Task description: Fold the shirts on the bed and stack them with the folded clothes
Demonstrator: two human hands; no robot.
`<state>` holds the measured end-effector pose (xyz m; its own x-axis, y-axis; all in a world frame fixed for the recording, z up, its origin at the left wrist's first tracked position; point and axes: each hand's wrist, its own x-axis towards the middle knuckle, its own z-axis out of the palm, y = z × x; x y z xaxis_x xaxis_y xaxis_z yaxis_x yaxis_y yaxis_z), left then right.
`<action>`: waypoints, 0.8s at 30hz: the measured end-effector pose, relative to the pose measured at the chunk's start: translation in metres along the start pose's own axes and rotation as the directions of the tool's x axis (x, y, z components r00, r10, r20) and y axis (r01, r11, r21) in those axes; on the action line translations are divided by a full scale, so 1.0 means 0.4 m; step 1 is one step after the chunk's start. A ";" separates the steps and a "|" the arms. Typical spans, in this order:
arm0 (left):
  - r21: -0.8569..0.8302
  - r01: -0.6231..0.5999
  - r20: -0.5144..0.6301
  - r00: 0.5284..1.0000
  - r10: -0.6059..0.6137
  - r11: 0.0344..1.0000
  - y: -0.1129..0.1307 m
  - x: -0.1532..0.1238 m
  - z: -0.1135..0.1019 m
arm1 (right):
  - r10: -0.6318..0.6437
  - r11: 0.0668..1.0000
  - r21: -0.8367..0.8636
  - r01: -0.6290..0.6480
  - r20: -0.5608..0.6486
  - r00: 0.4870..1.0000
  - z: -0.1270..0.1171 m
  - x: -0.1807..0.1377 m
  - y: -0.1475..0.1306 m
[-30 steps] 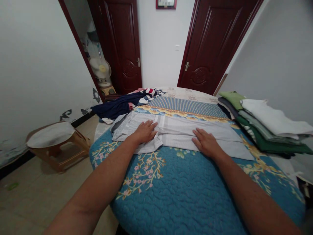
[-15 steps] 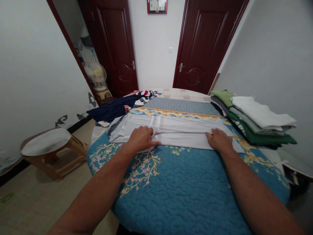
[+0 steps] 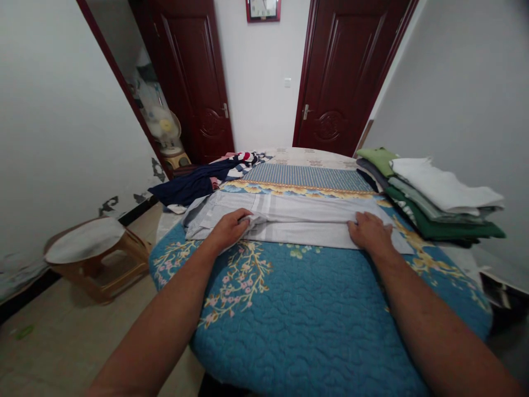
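A light grey striped garment (image 3: 306, 223), folded into a long strip, lies across the quilted blue cover; its exact kind is hard to make out. Near its left part, my left hand (image 3: 228, 227) is closed on the near layer, thumb and fingers pinching a bunched, slightly raised bit of cloth. Toward the right end, my right hand (image 3: 372, 229) rests on top of the garment with thumb and fingers apart, pressing on the fabric. A lengthwise fold line runs between the two hands.
The blue floral cover (image 3: 314, 309) lies over a round table. Behind the garment at left is a heap of navy and striped clothes (image 3: 185, 184). A stack of folded clothes (image 3: 446, 193) stands at right. A stool (image 3: 95, 248) is on the floor at left.
My left hand has moved slightly left and turned, now gripping a fold of the garment's near layer. My right hand stays nearly in place. The view has shifted a little.
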<state>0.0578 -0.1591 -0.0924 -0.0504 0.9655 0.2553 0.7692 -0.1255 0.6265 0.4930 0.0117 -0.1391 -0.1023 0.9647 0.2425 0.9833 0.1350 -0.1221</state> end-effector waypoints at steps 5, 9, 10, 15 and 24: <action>-0.109 -0.048 0.169 0.983 0.066 0.993 0.015 -0.008 0.010 | -0.390 0.894 0.155 0.421 -0.198 0.900 -0.032 -0.033 -0.107; -0.130 -0.036 0.243 0.968 0.067 0.991 0.025 -0.015 0.007 | -0.654 0.645 0.322 0.693 -0.236 0.719 -0.043 -0.101 -0.272; -0.139 -0.033 0.259 0.964 0.068 0.990 0.023 -0.015 0.005 | -0.693 0.593 0.352 0.724 -0.234 0.682 -0.042 -0.117 -0.317; -0.179 -0.006 0.311 0.948 0.062 0.984 -0.003 -0.008 -0.009 | -0.783 0.517 0.368 0.773 -0.160 0.601 -0.031 -0.166 -0.506; 0.132 -0.141 0.246 0.964 0.106 0.981 -0.034 -0.121 -0.080 | -0.783 0.591 0.291 0.752 -0.020 0.622 -0.015 -0.182 -0.568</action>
<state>0.0294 -0.2116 -0.0895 0.1894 0.9731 0.1311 0.8461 -0.2295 0.4811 0.2779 -0.0904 -0.1234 -0.8301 0.4901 0.2661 0.4600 0.8715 -0.1702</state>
